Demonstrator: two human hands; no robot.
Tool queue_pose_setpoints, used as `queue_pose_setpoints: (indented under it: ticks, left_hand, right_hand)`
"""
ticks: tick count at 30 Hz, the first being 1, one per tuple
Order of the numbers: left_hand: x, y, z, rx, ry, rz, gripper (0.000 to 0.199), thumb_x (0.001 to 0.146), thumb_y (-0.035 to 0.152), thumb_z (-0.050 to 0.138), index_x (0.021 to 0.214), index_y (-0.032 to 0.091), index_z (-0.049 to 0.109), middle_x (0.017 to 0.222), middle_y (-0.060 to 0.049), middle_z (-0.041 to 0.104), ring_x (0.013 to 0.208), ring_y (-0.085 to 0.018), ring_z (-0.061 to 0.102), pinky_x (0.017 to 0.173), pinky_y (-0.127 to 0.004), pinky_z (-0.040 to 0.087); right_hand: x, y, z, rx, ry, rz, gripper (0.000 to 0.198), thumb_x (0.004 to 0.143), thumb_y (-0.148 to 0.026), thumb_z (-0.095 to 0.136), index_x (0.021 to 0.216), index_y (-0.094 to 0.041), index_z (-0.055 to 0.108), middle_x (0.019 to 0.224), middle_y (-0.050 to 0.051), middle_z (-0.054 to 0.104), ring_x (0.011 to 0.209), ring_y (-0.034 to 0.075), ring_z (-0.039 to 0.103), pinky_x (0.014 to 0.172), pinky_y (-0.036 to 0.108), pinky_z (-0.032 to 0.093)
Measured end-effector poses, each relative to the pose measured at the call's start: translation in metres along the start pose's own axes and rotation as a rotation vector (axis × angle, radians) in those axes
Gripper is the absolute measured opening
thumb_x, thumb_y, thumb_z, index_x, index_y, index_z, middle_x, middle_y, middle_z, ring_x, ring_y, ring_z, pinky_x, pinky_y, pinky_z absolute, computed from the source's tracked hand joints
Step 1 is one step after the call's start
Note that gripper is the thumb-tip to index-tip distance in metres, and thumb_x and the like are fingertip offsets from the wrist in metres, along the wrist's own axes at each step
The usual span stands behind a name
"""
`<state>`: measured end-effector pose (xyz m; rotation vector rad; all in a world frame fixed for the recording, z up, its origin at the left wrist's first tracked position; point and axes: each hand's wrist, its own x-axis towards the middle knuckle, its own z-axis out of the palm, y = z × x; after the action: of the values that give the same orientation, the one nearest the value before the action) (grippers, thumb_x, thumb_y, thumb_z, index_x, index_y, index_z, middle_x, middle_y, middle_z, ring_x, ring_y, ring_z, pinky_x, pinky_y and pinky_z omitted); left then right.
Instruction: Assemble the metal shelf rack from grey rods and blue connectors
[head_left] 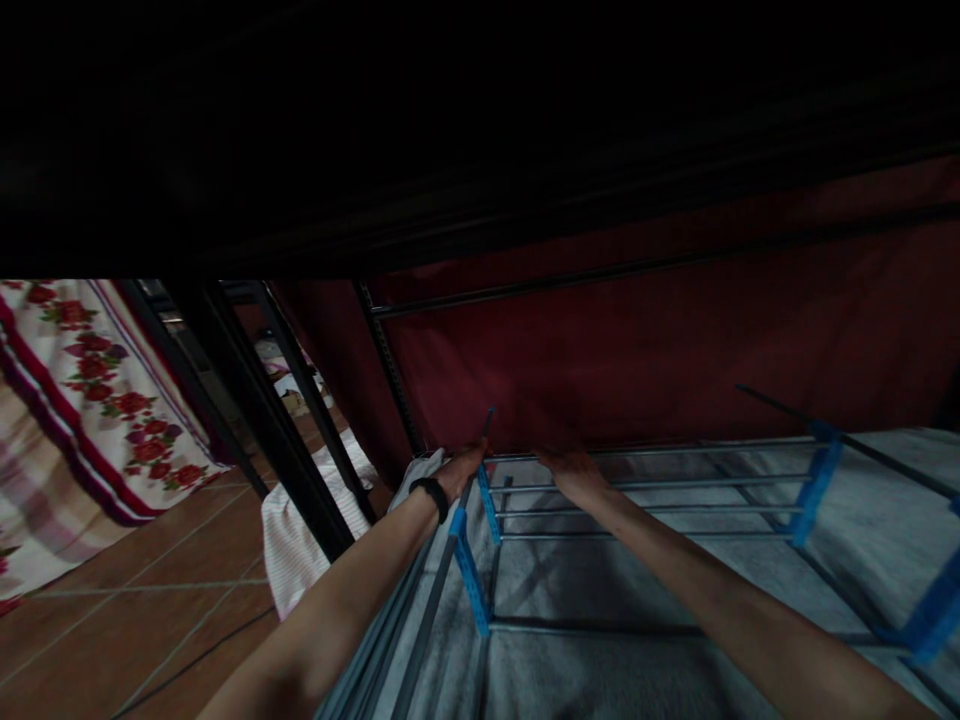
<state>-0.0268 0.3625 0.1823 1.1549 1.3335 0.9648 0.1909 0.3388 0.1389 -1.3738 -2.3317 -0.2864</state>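
Note:
A frame of grey metal tubes (675, 484) and blue plastic connectors (469, 575) lies on a grey sheet (585, 590). My left hand (461, 475), with a black band at the wrist, is closed round a long side tube (435, 610) near its far end, beside a blue connector (489, 500). To the right, my right hand (571, 472) reaches over the frame to the farthest cross tube (675, 449). Its fingers seem bent round that tube, though they are dim and partly hidden.
A bundle of loose tubes (375, 650) lies left of the frame. Black metal posts (262, 410) stand at the left, and a dark overhang (450, 120) is above. Behind hangs a dark red cloth (637, 350). Tiled floor (165, 570) and a flowered cloth (105, 400) are at far left.

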Motion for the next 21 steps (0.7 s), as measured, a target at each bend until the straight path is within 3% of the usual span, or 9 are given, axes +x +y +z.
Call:
queue_pose_setpoints:
  ticks: [7,9,14,21]
  left_hand:
    - [-0.014,0.004,-0.002,-0.027,-0.23,-0.111,0.035,0.072,0.04,0.074,0.094,0.013,0.069,0.072,-0.006,0.073,0.069,-0.022,0.069,0.061,-0.029,0.054]
    - [-0.012,0.002,-0.003,-0.025,-0.223,-0.135,0.032,0.07,0.036,0.076,0.091,0.012,0.07,0.072,-0.007,0.073,0.072,-0.023,0.07,0.064,-0.029,0.055]
    - [-0.004,-0.003,-0.004,-0.06,-0.187,-0.034,0.035,0.071,0.037,0.076,0.094,0.012,0.07,0.074,-0.007,0.074,0.067,-0.02,0.069,0.064,-0.029,0.056]
    - [-0.014,0.004,0.002,-0.102,-0.238,-0.086,0.039,0.076,0.04,0.072,0.103,0.012,0.067,0.076,-0.007,0.074,0.073,-0.022,0.071,0.065,-0.03,0.057]
  right_hand:
    - [-0.001,0.001,0.0,0.014,0.004,-0.007,0.047,0.091,-0.014,0.044,0.135,-0.026,0.053,0.131,0.008,0.06,0.114,0.021,0.057,0.098,0.035,0.041]
    - [-0.003,0.0,0.0,0.019,0.005,-0.015,0.045,0.091,-0.015,0.044,0.134,-0.026,0.054,0.131,0.008,0.06,0.115,0.021,0.056,0.098,0.035,0.041]
    - [-0.003,0.0,0.0,0.035,-0.002,-0.018,0.042,0.092,-0.016,0.044,0.131,-0.025,0.057,0.127,0.009,0.062,0.113,0.021,0.057,0.097,0.034,0.041]
    - [0.0,0.004,0.002,0.048,-0.001,-0.018,0.046,0.091,-0.013,0.043,0.133,-0.025,0.055,0.129,0.008,0.061,0.112,0.021,0.057,0.097,0.035,0.041]
